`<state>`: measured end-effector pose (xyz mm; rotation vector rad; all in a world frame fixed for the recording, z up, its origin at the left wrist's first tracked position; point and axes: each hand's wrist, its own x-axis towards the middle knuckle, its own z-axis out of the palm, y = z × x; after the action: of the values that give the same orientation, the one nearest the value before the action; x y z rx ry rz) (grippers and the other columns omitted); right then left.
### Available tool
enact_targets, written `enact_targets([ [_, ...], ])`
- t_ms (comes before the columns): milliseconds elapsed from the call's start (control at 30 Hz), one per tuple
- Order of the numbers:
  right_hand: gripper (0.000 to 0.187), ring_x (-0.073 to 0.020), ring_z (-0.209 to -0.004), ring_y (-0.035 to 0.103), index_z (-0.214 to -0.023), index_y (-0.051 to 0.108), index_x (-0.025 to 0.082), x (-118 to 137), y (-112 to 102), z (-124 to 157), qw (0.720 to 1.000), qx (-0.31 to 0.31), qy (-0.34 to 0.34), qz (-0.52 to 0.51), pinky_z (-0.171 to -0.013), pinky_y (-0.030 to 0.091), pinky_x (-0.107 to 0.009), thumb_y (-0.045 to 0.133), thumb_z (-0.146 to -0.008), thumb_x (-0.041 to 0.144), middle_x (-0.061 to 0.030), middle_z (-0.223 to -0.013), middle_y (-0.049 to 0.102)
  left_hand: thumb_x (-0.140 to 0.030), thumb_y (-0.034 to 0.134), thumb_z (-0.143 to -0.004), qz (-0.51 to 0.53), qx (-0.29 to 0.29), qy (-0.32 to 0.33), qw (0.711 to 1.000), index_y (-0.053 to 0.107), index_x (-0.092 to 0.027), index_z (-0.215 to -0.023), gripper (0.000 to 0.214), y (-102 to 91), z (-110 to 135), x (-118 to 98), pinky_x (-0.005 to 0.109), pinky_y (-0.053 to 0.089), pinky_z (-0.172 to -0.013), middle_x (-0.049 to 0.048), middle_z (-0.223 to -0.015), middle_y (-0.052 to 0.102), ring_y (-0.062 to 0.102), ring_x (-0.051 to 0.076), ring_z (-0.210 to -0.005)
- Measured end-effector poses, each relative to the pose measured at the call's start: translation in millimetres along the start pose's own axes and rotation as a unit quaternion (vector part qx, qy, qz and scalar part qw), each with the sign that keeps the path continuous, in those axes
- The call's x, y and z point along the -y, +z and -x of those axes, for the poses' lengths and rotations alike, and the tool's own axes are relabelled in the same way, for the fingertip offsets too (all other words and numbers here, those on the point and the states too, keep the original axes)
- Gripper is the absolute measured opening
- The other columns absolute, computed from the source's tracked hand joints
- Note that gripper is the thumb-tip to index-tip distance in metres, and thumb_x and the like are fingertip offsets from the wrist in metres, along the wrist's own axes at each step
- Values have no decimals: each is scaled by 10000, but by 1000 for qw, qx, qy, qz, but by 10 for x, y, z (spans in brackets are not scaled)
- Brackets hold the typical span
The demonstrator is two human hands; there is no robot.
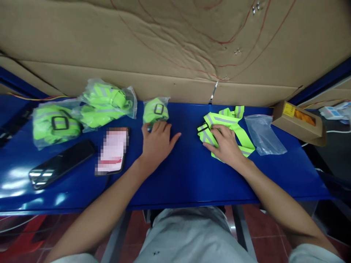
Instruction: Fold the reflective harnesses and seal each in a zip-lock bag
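Note:
My left hand (158,138) lies with its thumb apart and its fingertips at the lower edge of a bagged yellow-green reflective strap (155,111). A black square buckle shows through that clear bag. Over to the right, my right hand (227,144) has its thumb and fingers around part of a loose yellow-green reflective strap (219,118) with grey stripes. This strap is partly folded at its black buckle, and a loop spreads out behind my fingers. Just right of it is a flat clear zip bag (265,134).
Several more bagged straps (56,124) lie at the left. A dark phone (61,164) and a phone with a lit, blurred screen (113,149) are in front of them. A cardboard box (297,120) stands at the right of the blue table (189,175). Cardboard (175,47) backs the table.

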<state>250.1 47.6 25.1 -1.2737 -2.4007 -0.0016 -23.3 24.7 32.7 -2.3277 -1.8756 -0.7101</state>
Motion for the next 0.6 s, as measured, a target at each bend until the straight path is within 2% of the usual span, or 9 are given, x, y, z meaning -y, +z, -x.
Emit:
enact_targets([
  [67, 306, -349, -1244, 597, -1193, 653, 151, -4, 27, -2, 1000, -13, -9, -8, -975, 436, -459, 641, -1012, 397, -183, -1312, 637, -512, 514, -1041, -28, -27, -61, 997, 687, -114, -1292, 501, -36, -45, 126, 731, 291, -1109, 261, -1219, 709, 628, 474, -1195],
  [133, 208, -320, -1172, 631, -1111, 664, 164, 17, 35, -6, 999, -42, -24, -19, -941, 441, -442, 642, -1016, 349, -155, -1247, 667, -497, 495, -1048, -12, -36, -90, 995, 705, -128, -1246, 469, -79, -76, 160, 682, 353, -1090, 222, -1162, 729, 648, 438, -1149],
  [233, 113, -272, -1063, 657, -1018, 655, 178, 116, -1, 6, 991, -114, -72, -25, -891, 450, -418, 677, -1003, 287, -113, -1126, 703, -527, 507, -1035, 196, 31, -99, 975, 712, -147, -1201, 463, -89, -64, 11, 498, 501, -968, 153, -1098, 737, 680, 323, -1023],
  [267, 88, -259, -1046, 658, -1011, 651, 181, 167, -23, 19, 985, -140, -99, -28, -885, 458, -412, 689, -995, 259, -104, -1101, 709, -585, 523, -1017, 306, 74, -111, 943, 694, -153, -1236, 513, -73, -46, -68, 442, 532, -906, 139, -1103, 734, 685, 289, -981],
  [300, 68, -246, -1034, 660, -1009, 648, 184, 222, -46, 37, 977, -164, -134, -34, -884, 468, -407, 698, -984, 222, -96, -1080, 713, -652, 538, -992, 416, 119, -128, 892, 669, -159, -1283, 587, -51, -24, -145, 400, 548, -863, 131, -1124, 731, 688, 265, -962],
  [400, 82, -200, -1006, 664, -992, 654, 204, 379, -98, 100, 948, -207, -226, -85, -913, 507, -379, 692, -967, 135, -57, -1023, 720, -782, 565, -925, 659, 227, -191, 691, 605, -188, -1385, 753, -3, 24, -292, 356, 557, -885, 125, -1211, 725, 696, 254, -1045],
  [467, 73, -173, -976, 663, -965, 676, 227, 445, -104, 121, 941, -202, -248, -105, -931, 522, -353, 678, -984, 156, -30, -997, 719, -752, 632, -909, 733, 258, -223, 588, 591, -226, -1415, 731, -12, 26, -294, 352, 545, -913, 111, -1248, 724, 690, 262, -1103],
  [533, 58, -181, -995, 662, -975, 713, 242, 465, -86, 108, 949, -154, -261, -87, -951, 531, -353, 683, -1010, 278, -36, -1034, 721, -614, 767, -882, 759, 267, -245, 540, 586, -269, -1435, 676, -44, 13, -252, 326, 536, -887, 83, -1253, 727, 691, 249, -1095],
  [600, 272, -235, -1101, 655, -1016, 743, 218, 446, -59, 69, 955, -83, -276, -65, -1004, 536, -399, 653, -1015, 474, -91, -1131, 713, -446, 867, -831, 765, 265, -255, 529, 631, -275, -1389, 630, -68, -1, -211, 296, 529, -863, 60, -1234, 730, 690, 221, -1063],
])
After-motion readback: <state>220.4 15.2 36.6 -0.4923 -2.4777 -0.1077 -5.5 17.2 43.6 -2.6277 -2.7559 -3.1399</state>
